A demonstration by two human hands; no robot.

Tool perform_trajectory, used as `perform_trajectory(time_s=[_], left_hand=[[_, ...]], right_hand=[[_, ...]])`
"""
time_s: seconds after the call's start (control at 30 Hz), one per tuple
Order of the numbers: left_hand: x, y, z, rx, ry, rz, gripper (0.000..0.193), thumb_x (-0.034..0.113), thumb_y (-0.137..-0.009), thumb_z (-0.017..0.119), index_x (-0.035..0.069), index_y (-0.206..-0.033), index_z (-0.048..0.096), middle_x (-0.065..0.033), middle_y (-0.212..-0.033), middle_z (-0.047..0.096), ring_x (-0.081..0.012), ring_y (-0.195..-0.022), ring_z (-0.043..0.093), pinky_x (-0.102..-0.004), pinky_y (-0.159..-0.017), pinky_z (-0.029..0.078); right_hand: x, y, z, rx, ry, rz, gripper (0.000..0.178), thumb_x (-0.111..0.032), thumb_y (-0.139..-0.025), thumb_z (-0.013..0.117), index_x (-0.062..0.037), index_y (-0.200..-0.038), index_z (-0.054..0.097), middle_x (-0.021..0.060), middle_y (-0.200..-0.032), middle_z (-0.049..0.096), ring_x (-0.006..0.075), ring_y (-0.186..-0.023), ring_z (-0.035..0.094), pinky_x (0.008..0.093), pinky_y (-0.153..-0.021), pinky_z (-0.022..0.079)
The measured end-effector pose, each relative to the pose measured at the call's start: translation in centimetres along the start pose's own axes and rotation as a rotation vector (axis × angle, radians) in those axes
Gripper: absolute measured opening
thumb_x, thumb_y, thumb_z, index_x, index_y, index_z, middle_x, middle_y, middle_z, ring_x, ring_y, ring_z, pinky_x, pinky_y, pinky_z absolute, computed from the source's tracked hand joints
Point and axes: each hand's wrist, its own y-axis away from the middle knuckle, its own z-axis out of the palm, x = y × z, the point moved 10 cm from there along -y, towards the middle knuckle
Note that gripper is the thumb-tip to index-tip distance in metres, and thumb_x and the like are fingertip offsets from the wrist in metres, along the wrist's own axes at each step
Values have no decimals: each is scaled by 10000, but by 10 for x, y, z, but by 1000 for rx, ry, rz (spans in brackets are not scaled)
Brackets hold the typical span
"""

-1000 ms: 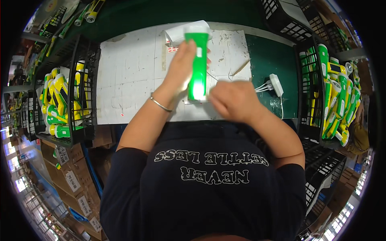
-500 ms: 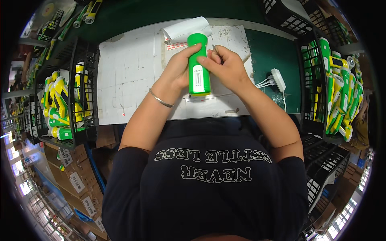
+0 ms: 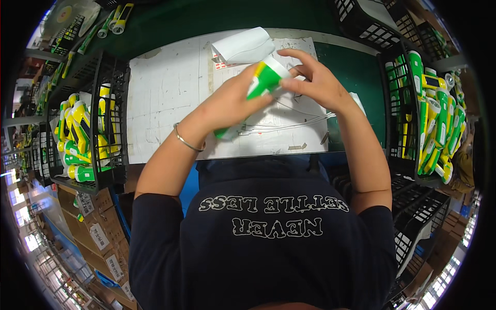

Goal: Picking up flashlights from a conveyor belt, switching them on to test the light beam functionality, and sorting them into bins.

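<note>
My left hand (image 3: 232, 103) is wrapped round a green flashlight (image 3: 265, 82) with a yellow band and a white head, held at a slant above the white work surface (image 3: 170, 98). The flashlight's head points away and to the right; its tail end shows below my palm. At the head, my right hand (image 3: 320, 85) has its thumb close to the rim and its index finger stretched out. The curled fingers of that hand hold a thin greyish piece, too small and blurred to name. Behind the flashlight lies a curled white sheet (image 3: 245, 45) over red-dotted paper (image 3: 222, 65).
Black plastic crates filled with green and yellow flashlights stand at the left (image 3: 95, 178) and right (image 3: 413, 170). White cables (image 3: 289, 123) run across the surface to a white plug piece (image 3: 356, 103), partly behind my right forearm. More flashlights (image 3: 121, 19) lie at the far left.
The flashlight has gone from upright, tail toward me, to slanted, its white and yellow head end now up at the right. My right hand has moved right, its fingers spreading. More of the cables shows.
</note>
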Motion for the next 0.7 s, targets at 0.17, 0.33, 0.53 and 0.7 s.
perform_trajectory(time_s=[0.17,0.33,0.53,0.7], left_hand=[[22,17,-11,-34,-498,79,510,116,-745,678,17,-1223,531,-198,-1085,618,-351,-986,604,-387,-872,488],[7,45,-47,-117,-579,-112,380,99,-724,665,0,-1083,591,-196,-990,632,-363,-905,611,-383,-817,495],[-14,46,-35,-139,-344,-123,459,131,-752,681,-10,-1166,541,-153,-951,635,-287,-833,628,-357,-762,497],[-68,48,-40,98,98,-366,607,170,-793,699,2,-1307,422,-56,-918,554,-108,-755,565,-244,-669,475]], right_hand=[[-13,12,8,-172,96,-24,634,-235,-680,832,-145,-1232,535,5,-870,630,31,-589,319,198,-542,308],[-16,17,-1,-123,17,-14,663,-167,-657,837,-138,-1242,527,50,-998,641,14,-565,278,171,-514,277],[1,2,21,-185,-143,-13,673,-153,-673,828,-101,-1263,509,77,-1051,644,3,-560,337,167,-522,325],[38,-24,14,184,367,43,426,-276,-776,746,-103,-1127,577,39,-905,639,183,-753,632,323,-670,494]])
